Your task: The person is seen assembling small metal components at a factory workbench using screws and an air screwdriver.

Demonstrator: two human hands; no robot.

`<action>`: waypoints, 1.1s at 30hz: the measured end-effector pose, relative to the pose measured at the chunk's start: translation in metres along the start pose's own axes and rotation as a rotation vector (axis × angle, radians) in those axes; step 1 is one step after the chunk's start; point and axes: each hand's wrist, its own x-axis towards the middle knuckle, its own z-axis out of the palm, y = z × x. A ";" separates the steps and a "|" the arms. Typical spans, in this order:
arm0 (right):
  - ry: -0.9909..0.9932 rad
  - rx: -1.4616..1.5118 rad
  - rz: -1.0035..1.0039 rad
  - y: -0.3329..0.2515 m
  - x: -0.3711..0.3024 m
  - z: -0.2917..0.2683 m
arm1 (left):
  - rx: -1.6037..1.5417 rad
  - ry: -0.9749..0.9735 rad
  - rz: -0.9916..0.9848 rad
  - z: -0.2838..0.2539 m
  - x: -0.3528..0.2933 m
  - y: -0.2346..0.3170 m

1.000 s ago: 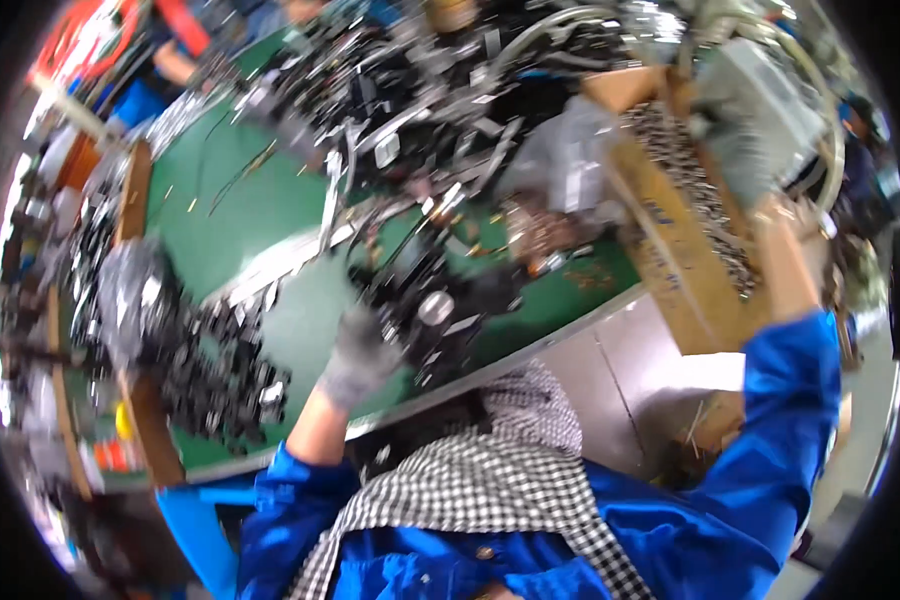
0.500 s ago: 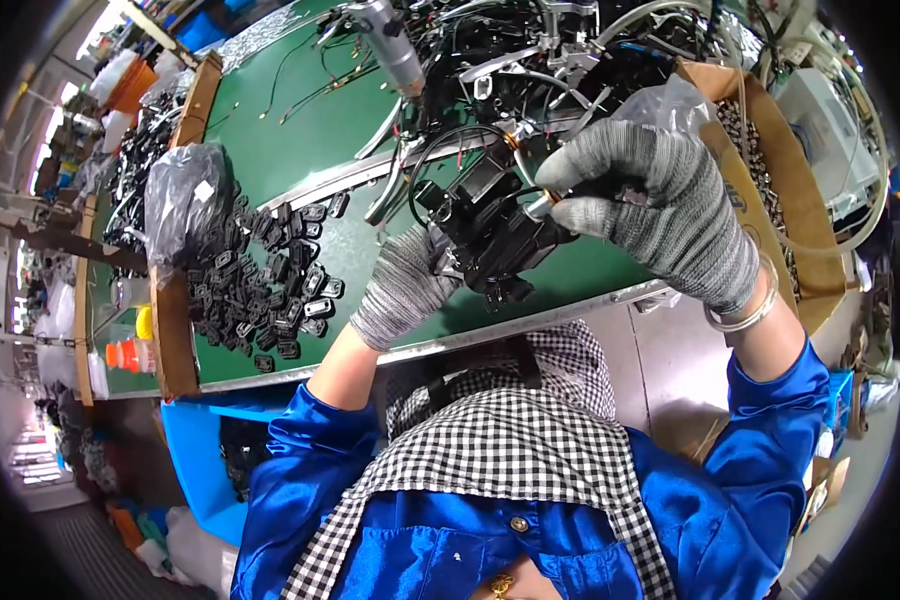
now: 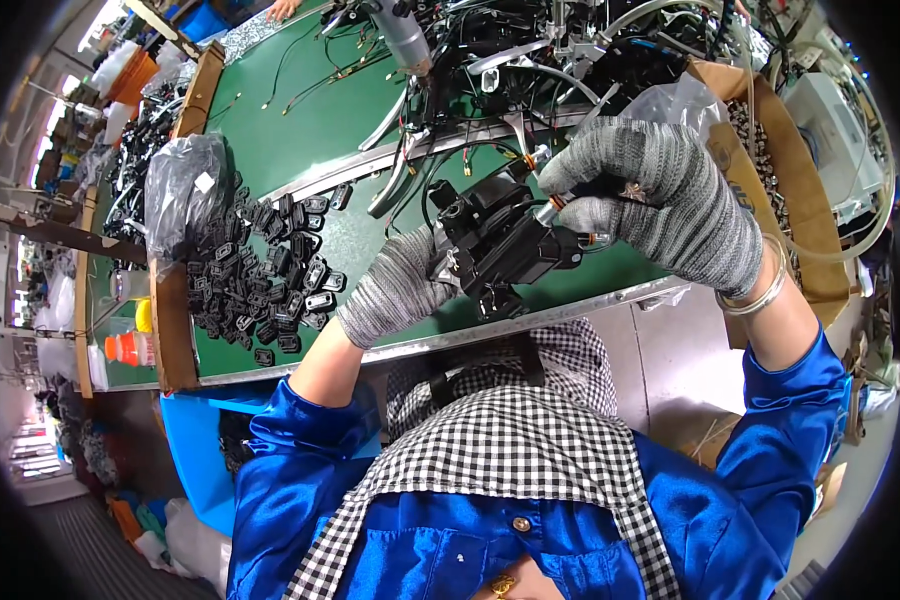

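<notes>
My left hand [image 3: 395, 290], in a grey knit glove, is closed on a bundle of black brake lever assemblies [image 3: 510, 245] held above the bench's near edge. Thin black cables and a silver lever [image 3: 403, 170] lie next to the bundle. My gloved right hand [image 3: 670, 200] is closed at its right end, thumb and forefinger at a small metal fitting [image 3: 547, 212] on one assembly. A second metal fitting [image 3: 536, 158] sticks out just above. More small metal pieces [image 3: 634, 192] show within the curl of my right fingers.
Small black caps [image 3: 270, 270] lie piled at left, beside a clear plastic bag [image 3: 185, 195]. A cardboard box [image 3: 815, 190] of metal fittings stands at right. A grey cylindrical tool [image 3: 402, 40] hangs over the green bench [image 3: 290, 75]. Another person's hand [image 3: 283, 9] shows at the far edge.
The bundle has turned slightly and moved a little down, exposing its right end more. My right hand has shifted slightly right. Another person's hand has come into view at the far edge.
</notes>
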 end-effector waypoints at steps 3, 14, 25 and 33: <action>-0.009 -0.042 0.026 0.001 0.002 0.001 | 0.007 -0.043 -0.055 -0.007 0.003 0.004; 0.091 0.172 0.379 0.015 -0.004 0.024 | 0.053 -0.053 0.023 -0.011 0.006 0.019; -0.010 0.229 -0.171 0.026 0.000 0.003 | -0.166 -0.079 -0.083 -0.015 0.003 0.015; 0.072 0.215 -0.046 0.021 -0.007 0.006 | -0.067 -0.041 -0.041 -0.017 0.006 0.013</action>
